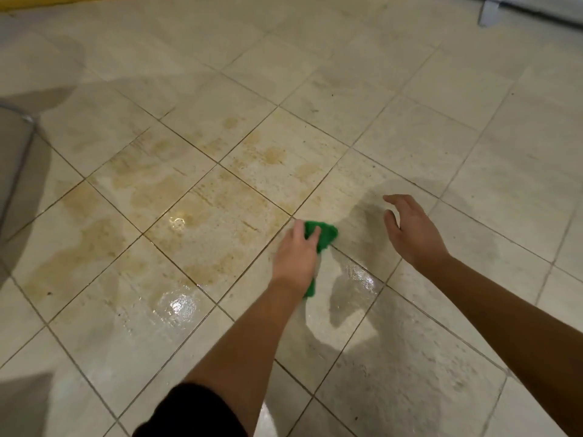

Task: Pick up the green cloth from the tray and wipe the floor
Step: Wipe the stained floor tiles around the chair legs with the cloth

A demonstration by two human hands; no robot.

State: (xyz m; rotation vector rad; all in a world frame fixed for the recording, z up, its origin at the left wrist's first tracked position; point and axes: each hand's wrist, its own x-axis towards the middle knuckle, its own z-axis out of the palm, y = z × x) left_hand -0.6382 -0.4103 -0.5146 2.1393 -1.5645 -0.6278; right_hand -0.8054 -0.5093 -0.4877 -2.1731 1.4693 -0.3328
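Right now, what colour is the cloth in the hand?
Bright green cloth, left hand, head view.

A grey metal leg (488, 12) stands far right; a yellow strip (47, 1) lines the top-left edge.

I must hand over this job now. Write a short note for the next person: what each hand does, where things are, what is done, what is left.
Left hand: grip closed on the green cloth, pressing it on the tiled floor.
Right hand: open, empty, hovering above the floor right of the cloth.
Done: cloth is picked up; the tray is not in view. Wet shiny patches lie near the cloth.
Left: brownish stains spread to the left of the cloth and beyond it; wipe those.
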